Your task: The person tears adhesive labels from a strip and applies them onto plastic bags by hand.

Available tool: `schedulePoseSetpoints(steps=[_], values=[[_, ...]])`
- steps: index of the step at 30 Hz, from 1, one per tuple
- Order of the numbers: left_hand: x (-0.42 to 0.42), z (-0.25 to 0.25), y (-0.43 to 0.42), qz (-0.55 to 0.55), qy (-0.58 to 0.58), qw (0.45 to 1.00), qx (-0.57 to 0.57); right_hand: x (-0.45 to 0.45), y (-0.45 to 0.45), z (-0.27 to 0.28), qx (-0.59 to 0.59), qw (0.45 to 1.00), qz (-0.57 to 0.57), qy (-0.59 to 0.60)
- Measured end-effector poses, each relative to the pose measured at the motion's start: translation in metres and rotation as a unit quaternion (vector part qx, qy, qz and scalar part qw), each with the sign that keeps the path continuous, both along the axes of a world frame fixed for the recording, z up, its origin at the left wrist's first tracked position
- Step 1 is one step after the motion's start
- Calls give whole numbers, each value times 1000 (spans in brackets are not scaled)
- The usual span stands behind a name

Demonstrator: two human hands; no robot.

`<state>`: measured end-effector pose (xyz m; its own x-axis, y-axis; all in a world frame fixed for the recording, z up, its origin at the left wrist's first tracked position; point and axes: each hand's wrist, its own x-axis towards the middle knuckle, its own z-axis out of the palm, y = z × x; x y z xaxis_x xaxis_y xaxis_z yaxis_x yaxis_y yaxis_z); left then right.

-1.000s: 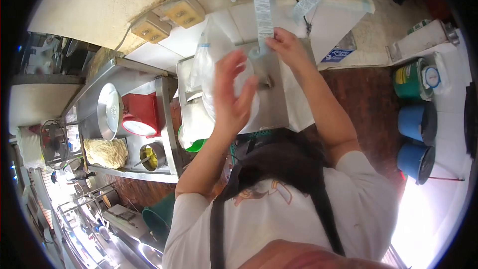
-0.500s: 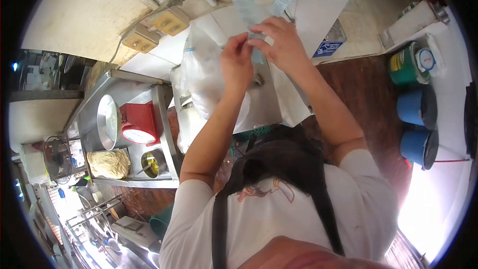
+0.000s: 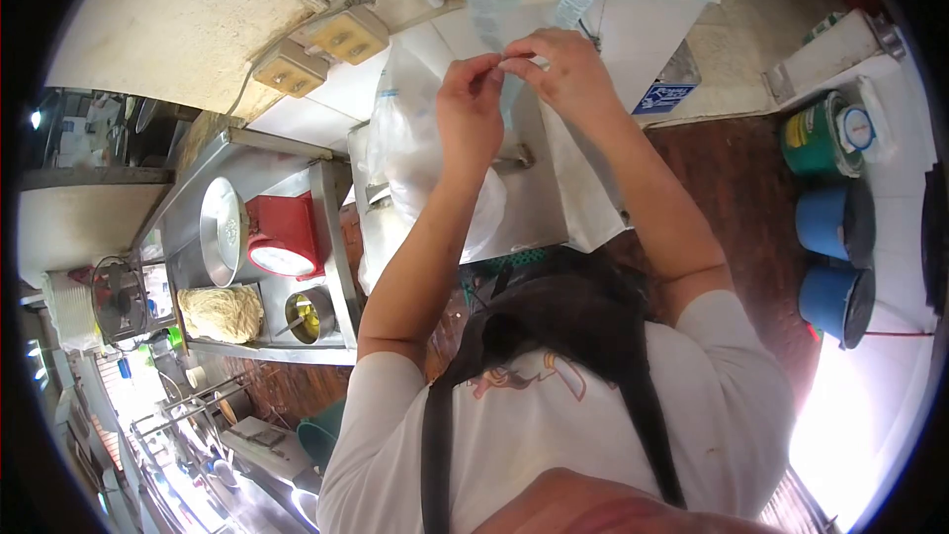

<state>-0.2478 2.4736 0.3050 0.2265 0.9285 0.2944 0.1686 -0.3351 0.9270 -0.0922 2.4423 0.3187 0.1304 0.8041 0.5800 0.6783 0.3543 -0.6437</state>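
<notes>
My left hand and my right hand meet fingertip to fingertip above the metal worktop. Both are pinched closed on a small pale blue plastic strip, mostly hidden by the fingers; a bit of it shows beneath them. Just beyond the fingers a printed pale blue strip hangs down, and a second printed strip hangs to its right. Close by my left wrist sits a large clear plastic bag with whitish contents I cannot make out.
To the left, a metal shelf holds a red scale, a metal bowl, a bundle of noodle-like strands and a metal pot. Blue buckets and a green tin stand at right. Wall sockets are at upper left.
My fingertips have drawn closer together, and the strip that showed between them is now mostly covered. The whole view has shifted slightly.
</notes>
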Motion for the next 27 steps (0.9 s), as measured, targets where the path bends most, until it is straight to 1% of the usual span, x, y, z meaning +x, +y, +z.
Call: schedulePoseSetpoints(steps=[2,5,8,11,14,17,20,21,22,23,24,26,27], values=[[1,4,-2,4,11,1000,-4,0,0,1,-4,1000,-2,14],[-1,3,0,2,14,1000,-3,4,1,1,-36,996,24,81],[-4,3,1,-7,34,999,7,8,-1,2,-95,990,15,100],[-4,4,-1,-15,36,999,-9,10,3,-13,-83,985,4,150],[-4,-4,0,-6,9,1000,5,13,-4,-12,-122,954,-91,257],[-15,0,-5,-19,62,998,-17,18,-9,-35,-53,907,-68,413],[-35,17,-34,-41,25,999,23,5,-29,-41,28,878,-77,473],[-51,26,-42,-50,78,991,100,0,-46,-35,3,905,-96,414],[-67,37,-49,-20,104,980,169,-8,-59,-40,1,918,-96,385],[-83,40,-50,10,103,968,229,-18,-70,-47,-1,929,-95,357],[-99,41,-51,43,103,967,229,-28,-80,-54,-2,940,-94,327],[-119,44,-45,48,176,960,214,-50,-93,-66,-41,953,-81,287],[-125,41,-42,8,200,960,194,-59,-95,-71,-60,959,-74,267]])
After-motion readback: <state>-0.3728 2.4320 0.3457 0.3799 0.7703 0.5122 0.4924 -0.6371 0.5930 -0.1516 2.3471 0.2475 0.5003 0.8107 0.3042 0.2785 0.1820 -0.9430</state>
